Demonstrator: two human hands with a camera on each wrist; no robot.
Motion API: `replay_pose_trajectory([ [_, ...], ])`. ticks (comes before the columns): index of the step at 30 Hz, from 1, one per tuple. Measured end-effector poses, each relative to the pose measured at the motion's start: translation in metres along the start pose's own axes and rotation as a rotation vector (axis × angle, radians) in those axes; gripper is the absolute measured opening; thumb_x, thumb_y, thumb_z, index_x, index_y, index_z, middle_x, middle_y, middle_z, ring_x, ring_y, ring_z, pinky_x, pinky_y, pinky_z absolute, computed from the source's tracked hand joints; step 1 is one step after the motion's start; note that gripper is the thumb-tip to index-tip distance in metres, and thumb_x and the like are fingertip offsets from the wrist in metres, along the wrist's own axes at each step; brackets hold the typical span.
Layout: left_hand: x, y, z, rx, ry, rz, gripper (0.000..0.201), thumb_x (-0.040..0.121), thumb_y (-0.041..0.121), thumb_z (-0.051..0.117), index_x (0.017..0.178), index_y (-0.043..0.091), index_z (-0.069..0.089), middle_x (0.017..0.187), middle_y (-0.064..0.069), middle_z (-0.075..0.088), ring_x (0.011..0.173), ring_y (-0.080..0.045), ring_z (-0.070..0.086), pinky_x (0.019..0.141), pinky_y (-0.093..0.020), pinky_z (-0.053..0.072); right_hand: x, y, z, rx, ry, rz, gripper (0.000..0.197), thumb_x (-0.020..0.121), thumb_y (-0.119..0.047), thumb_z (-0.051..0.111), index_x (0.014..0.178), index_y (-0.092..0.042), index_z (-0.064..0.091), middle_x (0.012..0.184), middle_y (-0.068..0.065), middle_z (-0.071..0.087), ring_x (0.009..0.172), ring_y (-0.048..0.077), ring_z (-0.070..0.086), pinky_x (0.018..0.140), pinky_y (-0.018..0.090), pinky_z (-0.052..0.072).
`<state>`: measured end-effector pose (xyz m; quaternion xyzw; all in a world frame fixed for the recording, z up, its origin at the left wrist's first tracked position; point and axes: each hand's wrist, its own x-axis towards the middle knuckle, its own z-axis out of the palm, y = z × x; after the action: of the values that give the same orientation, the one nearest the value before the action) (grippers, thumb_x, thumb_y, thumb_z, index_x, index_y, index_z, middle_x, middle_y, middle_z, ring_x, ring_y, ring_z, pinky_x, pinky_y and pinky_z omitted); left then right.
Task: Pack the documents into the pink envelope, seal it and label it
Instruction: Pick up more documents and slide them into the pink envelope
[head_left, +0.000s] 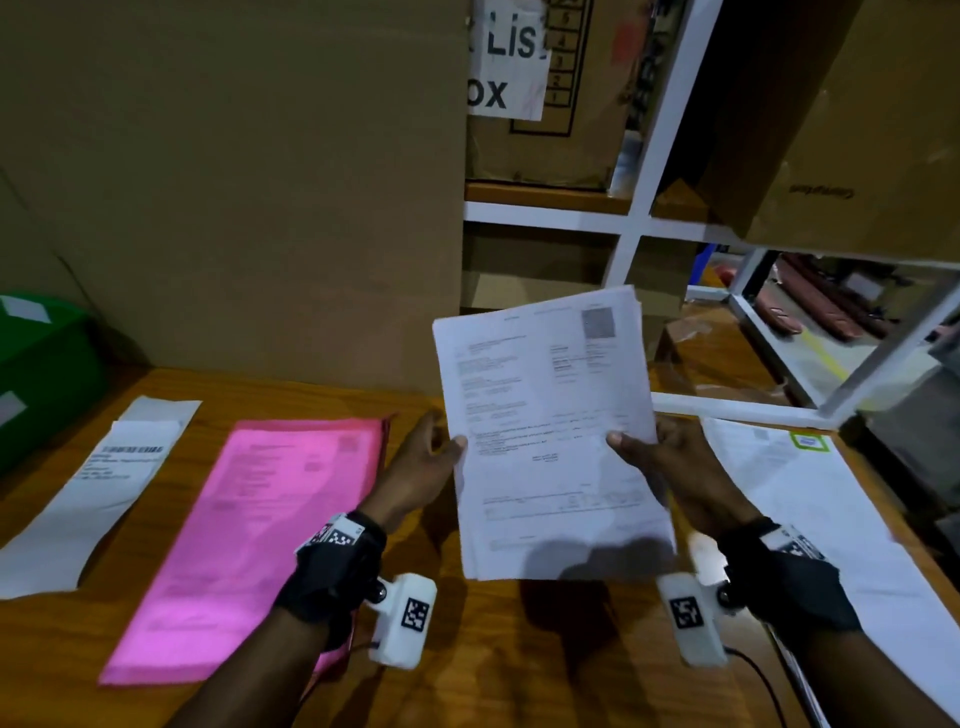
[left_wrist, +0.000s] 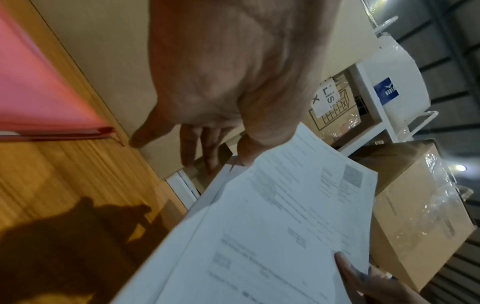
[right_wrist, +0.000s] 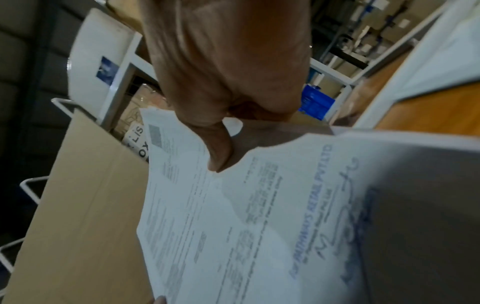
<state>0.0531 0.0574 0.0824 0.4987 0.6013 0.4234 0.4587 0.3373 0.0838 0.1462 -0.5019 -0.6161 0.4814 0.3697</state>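
A wooden tabletop (head_left: 519, 649) with an orange-brown grain fills the foreground. A large cardboard box (head_left: 234, 182) stands along its far edge, and a green bin (head_left: 41, 374) sits at the far left. Behind, a white metal shelving rack (head_left: 654, 156) holds more cardboard cartons (head_left: 857, 119), one bearing a printed paper sign (head_left: 506, 57). The light is dim and warm.

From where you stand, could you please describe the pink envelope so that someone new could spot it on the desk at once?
Start at the wooden desk in front of the big cardboard wall. The flat pink envelope lies on it left of the left hand, between a long white label strip and the held white documents. It is the only pink sheet among white papers.
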Motion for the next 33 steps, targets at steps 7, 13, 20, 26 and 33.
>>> replay_pose_trajectory([
  [7,-0.011,0.022,0.018,-0.016,-0.107,0.086,0.047,0.104,0.012,0.037,0.146,0.026,0.022,0.142,0.017,0.039,0.131,-0.002,0.036,0.107,-0.023,0.03,-0.002,0.031,0.013,0.167,-0.055,0.11,0.02,0.096,-0.012,0.057,0.115,-0.013,0.065,0.111,0.008,0.072,0.069,0.002,0.071,0.051,0.014,0.05],
  [13,-0.001,0.014,0.013,0.015,-0.045,0.119,0.037,0.103,0.015,0.039,0.139,0.022,0.032,0.141,0.009,0.048,0.13,-0.009,0.044,0.111,-0.032,0.036,0.0,0.044,0.006,0.162,-0.065,0.082,0.028,0.095,-0.016,0.06,0.123,-0.016,0.06,0.118,0.0,0.072,0.099,0.014,0.071,0.073,0.028,0.059],
  [20,0.0,0.009,0.006,0.052,-0.084,0.128,0.038,0.103,0.016,0.04,0.14,0.023,0.032,0.141,0.011,0.048,0.129,-0.006,0.044,0.109,-0.031,0.036,0.002,0.049,0.011,0.169,0.002,0.007,0.031,0.09,-0.003,0.065,0.12,-0.011,0.064,0.112,0.0,0.074,0.093,0.014,0.073,0.063,0.02,0.055],
  [26,-0.006,-0.011,-0.026,0.132,0.087,0.086,0.026,0.096,0.025,0.056,0.122,0.021,0.051,0.108,0.0,0.06,0.1,-0.019,0.06,0.082,-0.035,0.052,0.005,0.063,0.015,0.297,0.03,0.056,0.034,0.086,0.001,0.067,0.12,-0.005,0.066,0.111,0.005,0.074,0.098,0.024,0.073,0.075,0.033,0.061],
  [33,-0.047,-0.085,-0.065,0.759,0.205,-0.101,0.04,0.078,0.042,0.073,0.108,0.02,0.058,0.102,-0.003,0.062,0.093,-0.025,0.061,0.073,-0.03,0.044,0.001,0.099,0.029,0.308,-0.073,0.169,0.03,0.083,-0.005,0.07,0.113,-0.012,0.069,0.114,0.006,0.073,0.101,0.027,0.071,0.089,0.047,0.056],
])
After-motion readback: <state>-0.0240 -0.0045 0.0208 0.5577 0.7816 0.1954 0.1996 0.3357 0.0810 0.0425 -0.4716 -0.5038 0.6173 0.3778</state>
